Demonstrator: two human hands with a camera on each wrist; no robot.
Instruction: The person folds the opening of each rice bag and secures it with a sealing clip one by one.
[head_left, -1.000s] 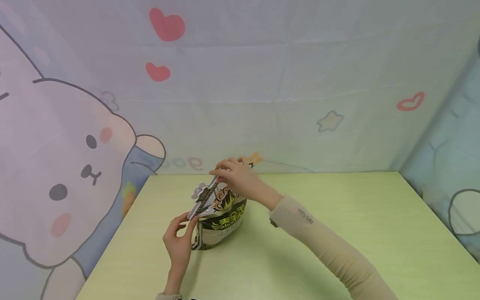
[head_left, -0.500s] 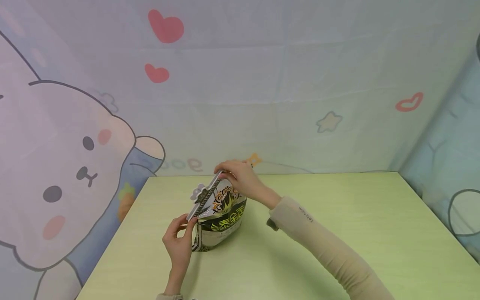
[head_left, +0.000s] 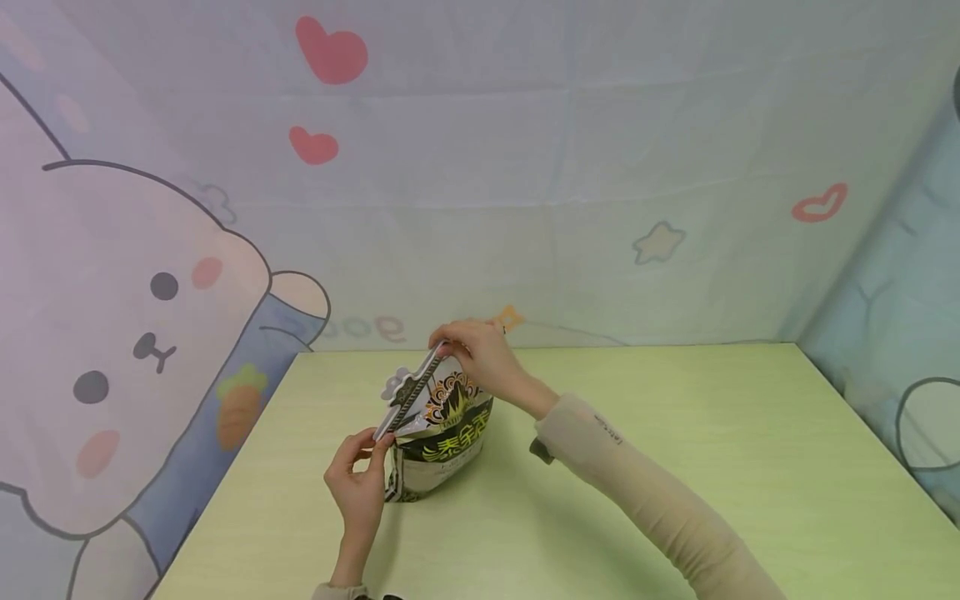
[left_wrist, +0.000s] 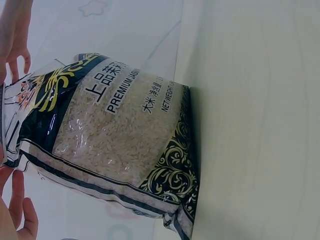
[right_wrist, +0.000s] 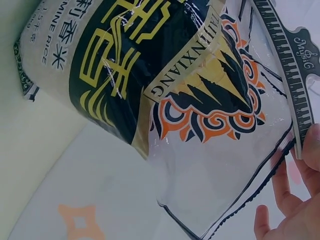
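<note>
A clear plastic bag of rice (head_left: 446, 450) with black and gold print stands on the table, its top leaning left. Along its top edge lies a long sealing clip (right_wrist: 289, 70) with a piano-key pattern and the word "Music". My left hand (head_left: 356, 483) pinches the near end of this clip between thumb and fingers. At the far end, my right hand (head_left: 483, 354) pinches the clip with the thumb on the printed face. A grey flower-shaped piece (head_left: 392, 383) sticks out from the clip's left side. The left wrist view shows rice grains through the bag's lower part.
The light yellow-green table (head_left: 660, 450) extends to both sides of the bag. Behind it hangs a pale cloth backdrop (head_left: 570, 208) with hearts and a large cartoon animal at left. Another cloth (head_left: 907, 275) borders the table's right side.
The right hand's raised fingers have come down onto the clip's far end. Left hand and bag look nearly unmoved over the last half second; the head view has shifted slightly.
</note>
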